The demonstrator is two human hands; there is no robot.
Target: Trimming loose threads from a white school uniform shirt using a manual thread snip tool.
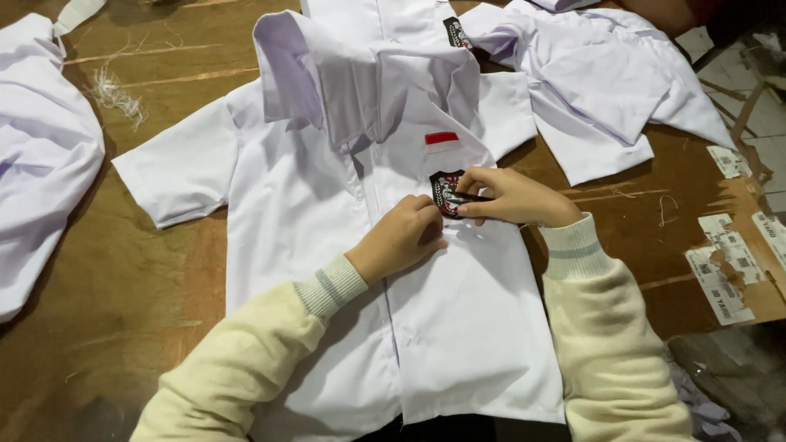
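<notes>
Left hand [401,239] presses the white shirt [327,270] flat at centre frame; right hand [512,198] fingers pinch a thin dark tool [468,196] on the badge [446,191]; keep the cloth taut.

A white short-sleeved shirt [327,245] lies flat and face up on the tabletop, buttoned down the front, its collar turned up and both sleeves spread out to the sides. A small red-and-white patch [442,141] sits on the chest. Just below it lies a dark shield-shaped badge [444,190] with red and white detail, on the chest pocket. A thin dark tool [473,197] lies across the badge's right edge; its kind cannot be told.
</notes>
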